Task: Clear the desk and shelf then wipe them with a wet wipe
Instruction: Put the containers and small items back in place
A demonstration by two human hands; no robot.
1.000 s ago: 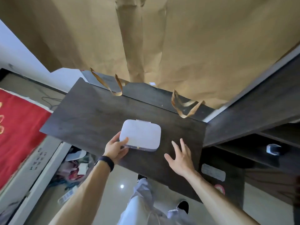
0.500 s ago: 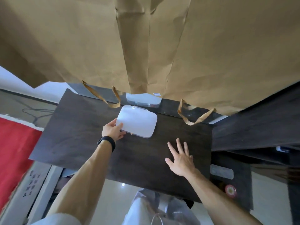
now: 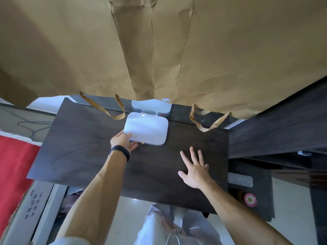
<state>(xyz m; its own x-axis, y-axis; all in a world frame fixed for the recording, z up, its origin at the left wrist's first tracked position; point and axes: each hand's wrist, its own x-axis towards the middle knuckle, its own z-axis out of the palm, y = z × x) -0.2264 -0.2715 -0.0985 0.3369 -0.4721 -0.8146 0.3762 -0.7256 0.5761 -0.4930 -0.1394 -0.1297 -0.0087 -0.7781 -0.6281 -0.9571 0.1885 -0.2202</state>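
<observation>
A white rounded plastic case [image 3: 146, 128] lies flat on the dark wooden desk [image 3: 79, 147], close to the glossy back panel, where its reflection shows. My left hand [image 3: 123, 140] holds the case's near left corner, thumb on top and fingers under the edge. Over the desk, to the right of the case, my right hand [image 3: 194, 168] hovers or rests flat with its fingers spread and nothing in it.
Large brown paper bags [image 3: 159, 50] with flat handles hang above the back of the desk. A dark shelf unit [image 3: 276, 131] adjoins on the right, with a lower shelf holding a red-capped item [image 3: 250, 199]. A red cloth [image 3: 14, 174] lies at the left.
My left hand has pushed the white case away from me, from mid-desk to the back panel. My right hand has stayed spread over the desk.
</observation>
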